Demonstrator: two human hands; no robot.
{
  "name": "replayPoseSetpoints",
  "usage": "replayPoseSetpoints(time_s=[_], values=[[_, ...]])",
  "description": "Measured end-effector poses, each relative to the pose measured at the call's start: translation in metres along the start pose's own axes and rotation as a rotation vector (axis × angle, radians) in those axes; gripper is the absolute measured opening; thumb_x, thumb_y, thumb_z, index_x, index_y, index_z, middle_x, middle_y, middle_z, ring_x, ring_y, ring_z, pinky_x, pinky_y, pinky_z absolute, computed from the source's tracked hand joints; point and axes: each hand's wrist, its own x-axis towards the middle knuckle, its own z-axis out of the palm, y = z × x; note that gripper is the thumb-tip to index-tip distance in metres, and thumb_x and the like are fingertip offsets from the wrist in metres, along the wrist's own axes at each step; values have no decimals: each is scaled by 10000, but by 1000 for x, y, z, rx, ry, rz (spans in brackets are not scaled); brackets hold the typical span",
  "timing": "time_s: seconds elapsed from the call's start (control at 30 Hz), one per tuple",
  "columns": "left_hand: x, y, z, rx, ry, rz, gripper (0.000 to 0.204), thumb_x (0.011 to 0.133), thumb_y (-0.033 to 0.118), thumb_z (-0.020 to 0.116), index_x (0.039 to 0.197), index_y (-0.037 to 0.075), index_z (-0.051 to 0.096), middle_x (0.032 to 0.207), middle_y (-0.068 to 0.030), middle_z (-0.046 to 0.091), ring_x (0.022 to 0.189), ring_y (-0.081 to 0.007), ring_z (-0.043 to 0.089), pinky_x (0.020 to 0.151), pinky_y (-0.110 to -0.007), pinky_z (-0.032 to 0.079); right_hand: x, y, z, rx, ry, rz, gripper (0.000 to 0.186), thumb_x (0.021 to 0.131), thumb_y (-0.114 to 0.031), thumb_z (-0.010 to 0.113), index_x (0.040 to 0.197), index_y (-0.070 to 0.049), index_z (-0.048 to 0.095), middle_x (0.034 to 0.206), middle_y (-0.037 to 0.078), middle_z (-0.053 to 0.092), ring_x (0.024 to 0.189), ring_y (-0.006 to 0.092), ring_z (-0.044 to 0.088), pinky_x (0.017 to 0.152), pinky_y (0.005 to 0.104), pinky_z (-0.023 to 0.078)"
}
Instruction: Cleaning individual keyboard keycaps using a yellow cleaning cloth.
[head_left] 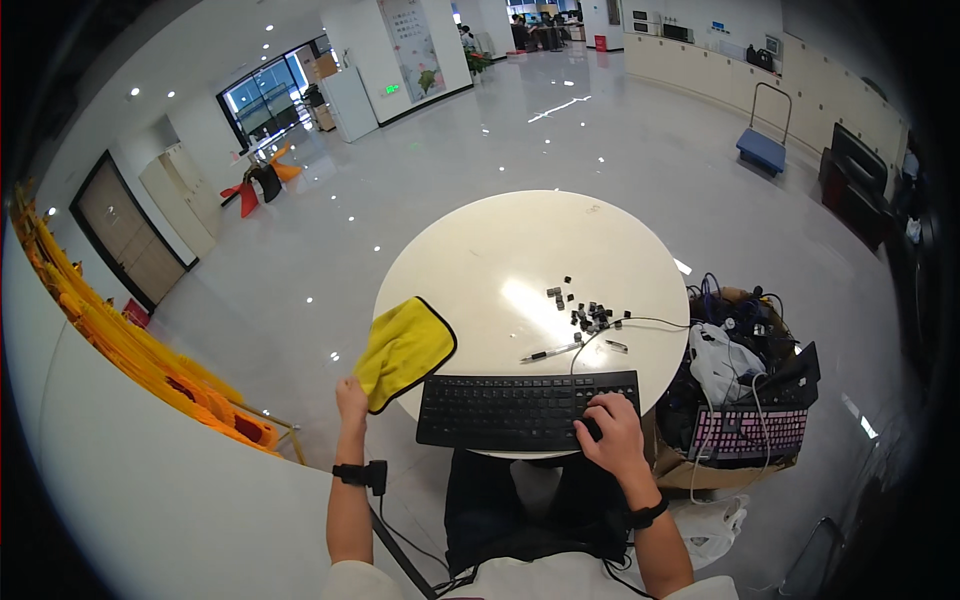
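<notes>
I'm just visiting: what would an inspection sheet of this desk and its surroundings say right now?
Surface: round white table, bare at the far side.
Job's things: black keyboard at the near edge; yellow cloth overhanging the left rim.
Clutter: loose black keycaps, pen.
Hands: left hand grips the cloth's corner; right hand rests on the keyboard's right end.
Cables: thin cable across the table.
Surroundings: box of cables and a pink keyboard, glossy floor, blue trolley.

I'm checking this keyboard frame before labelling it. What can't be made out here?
- Head view: the right hand covers the black keyboard's right corner, hiding the keys beneath.
- The loose keycaps are too small to read.
- The left hand meets the yellow cloth's edge; its grip is unclear.
</notes>
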Motion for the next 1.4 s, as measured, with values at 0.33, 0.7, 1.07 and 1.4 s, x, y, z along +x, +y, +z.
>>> replayPoseSetpoints(time_s=[0.33, 0.7, 1.07, 1.4], values=[[-182, 169, -58, -652, -86, 257, 225, 1263, 267, 522, 1256, 55, 596, 1189, -56, 660, 1107, -156, 640, 1015, -358, 545, 29, -102, 18, 470, -321, -18, 325, 949, -157, 866, 1248, -68, 773, 1251, 150, 758, 1204, 377, 726, 1031, 472, 623], [-339, 189, -76, -969, -348, -34, 241, 1206, 227, 640, 1340, 35, 585, 1360, -137, 722, 1301, -273, 723, 1141, -505, 614, 16, -207, 66, 626, -246, -19, 420, 895, -41, 844, 1284, -1, 691, 1161, 223, 733, 1056, 450, 757, 905, 486, 640], [-349, 108, -41, -64, -777, -164, 297, 1143, 152, 714, 1383, 23, 598, 1412, -115, 660, 1288, -111, 641, 997, -306, 570, 46, -209, 32, 815, -492, 293, 206, 1128, -113, 693, 1310, -17, 678, 992, 210, 796, 860, 379, 799, 773, 421, 608], [-377, 87, 1, -713, -778, -103, 570, 1118, 229, 797, 1595, 38, 551, 1544, -122, 657, 1296, -206, 707, 1092, -371, 582, 18, -231, 42, 1065, -838, 101, 222, 1158, -154, 648, 1323, -6, 659, 1124, 180, 815, 1039, 380, 789, 915, 459, 599]])
